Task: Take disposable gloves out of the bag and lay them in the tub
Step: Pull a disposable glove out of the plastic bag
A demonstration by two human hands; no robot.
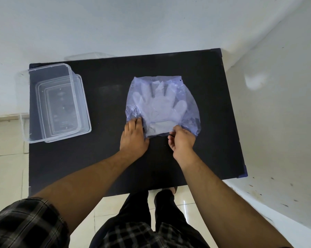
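Observation:
A thin bluish plastic bag (pixel 188 97) lies flat in the middle of the black table (pixel 115 167). Pale disposable gloves (pixel 158 108) show through it, fingers pointing away from me. My left hand (pixel 134 136) rests on the bag's near left corner, fingers pressing the film. My right hand (pixel 182 140) pinches the bag's near edge between thumb and fingers. A clear rectangular tub (pixel 33 111) stands at the table's left, with nothing in it.
The tub overhangs the table's left edge and seems to sit on a clear lid (pixel 84 104). A white wall stands behind the table and another on the right. My legs and tiled floor (pixel 6 149) show below the table's near edge.

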